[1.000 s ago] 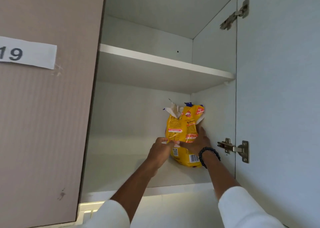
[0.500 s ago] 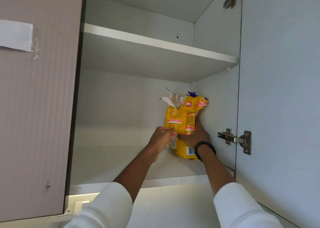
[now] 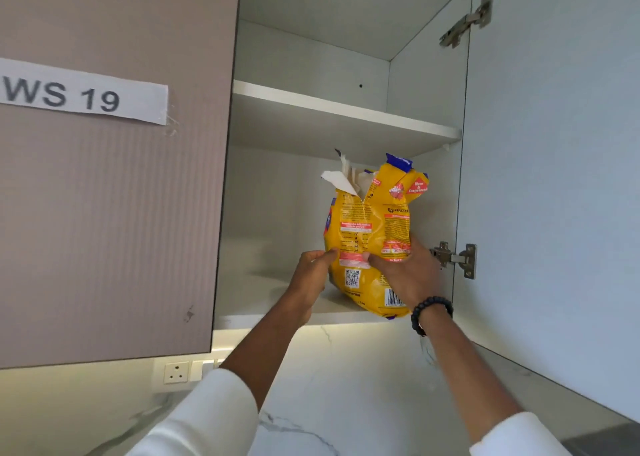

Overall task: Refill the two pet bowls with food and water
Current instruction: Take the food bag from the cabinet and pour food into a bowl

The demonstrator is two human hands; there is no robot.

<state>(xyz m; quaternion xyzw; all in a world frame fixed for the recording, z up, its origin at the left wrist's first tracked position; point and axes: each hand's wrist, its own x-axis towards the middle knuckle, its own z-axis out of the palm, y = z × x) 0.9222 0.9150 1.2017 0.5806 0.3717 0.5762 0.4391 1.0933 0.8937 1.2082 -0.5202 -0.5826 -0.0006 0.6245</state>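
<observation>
Nearest the camera, two white sleeves reach up and forward, bare forearms rising from them over a pale marbled wall. A socket sits on that wall just under the cabinet, with a lit strip along the cabinet's underside.

The right wrist wears a dark bead bracelet. The right hand has its grip wrapped round the right side of the yellow bag, thumb across the front and fingers curling behind. The left hand pinches the bag's left edge, thumb and fingertips closing on the film near a red label.

The bag is held upright between both hands at the front of the lower shelf, its bottom at or just past the shelf's front lip; I cannot tell whether it touches the shelf. Its top is torn open, with white inner flaps sticking up toward the upper shelf.

To the left, the closed beige door carries a paper label reading "WS 19". To the right, the open door hangs on two metal hinges.
</observation>
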